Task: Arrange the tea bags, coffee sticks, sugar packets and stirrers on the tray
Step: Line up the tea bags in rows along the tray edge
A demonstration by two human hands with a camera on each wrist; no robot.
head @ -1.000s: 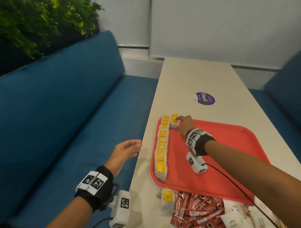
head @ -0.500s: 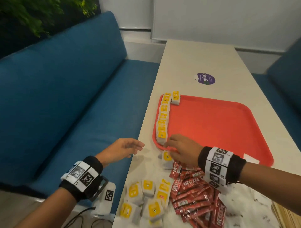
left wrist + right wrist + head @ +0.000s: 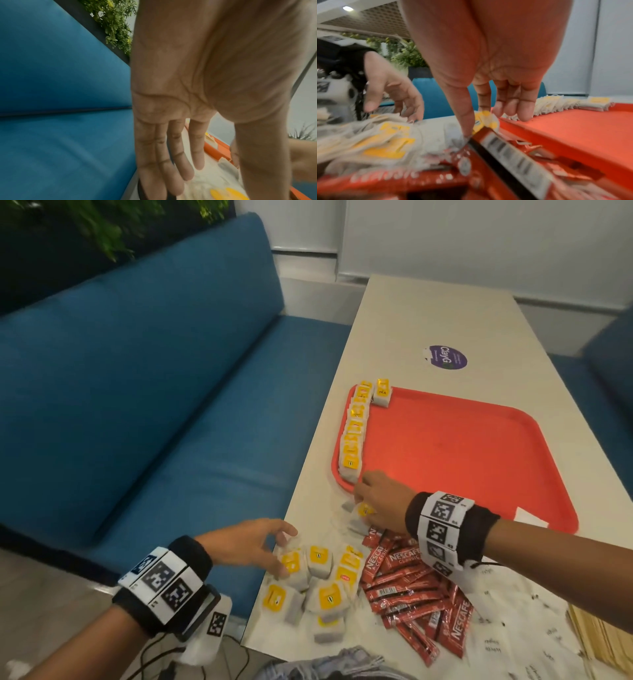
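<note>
Red tray [image 3: 479, 446] lies on the white counter [image 3: 428, 316], centre right of the head view. A row of yellow-labelled tea bags [image 3: 354, 433] lines the tray's left edge, with one more tea bag [image 3: 382, 397] at its upper left corner.

Right hand [image 3: 383, 505] sits at the tray's lower left corner, just off the rim; its thumb and fingers [image 3: 485, 100] pinch a single tea bag [image 3: 364, 511] lying on the counter.

Left hand [image 3: 250, 542], lower centre of the head view, reaches to the loose tea bag pile [image 3: 318, 580]; fingers [image 3: 171, 155] are extended and slightly spread, touching the pile's near edge, gripping nothing.

Red coffee sticks [image 3: 411, 594] lie heaped right of the pile. White sugar packets [image 3: 513, 631] and wooden stirrers [image 3: 596, 635] occupy the lower right corner.
</note>
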